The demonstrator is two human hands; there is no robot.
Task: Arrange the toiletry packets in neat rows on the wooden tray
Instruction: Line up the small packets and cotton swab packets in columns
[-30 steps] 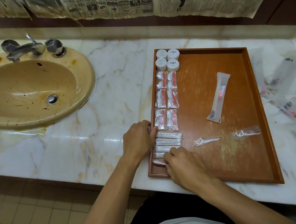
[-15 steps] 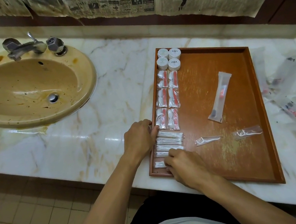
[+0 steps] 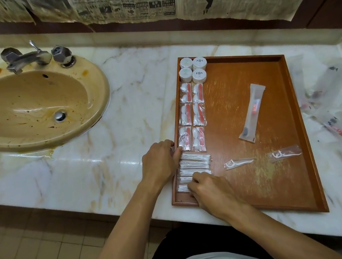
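The wooden tray lies on the marble counter. Along its left side run several round white soap boxes, several clear packets with red-and-white contents, then a stack of cotton-swab packets. My left hand rests at the tray's left rim, a finger against the stack's left ends. My right hand lies on the stack's lower packets, fingertips pressing them; whether it grips one is hidden. A toothbrush packet and two floss-pick packets lie loose on the tray.
More clear toiletry packets are scattered on the counter right of the tray, blurred. A stained beige sink with a metal tap sits to the left. Newspaper covers the wall behind. The counter's front edge runs just below the tray.
Both hands stay at the swab stack; the right hand's fingers have shifted slightly along the lower packets. Nothing else on the tray has moved.
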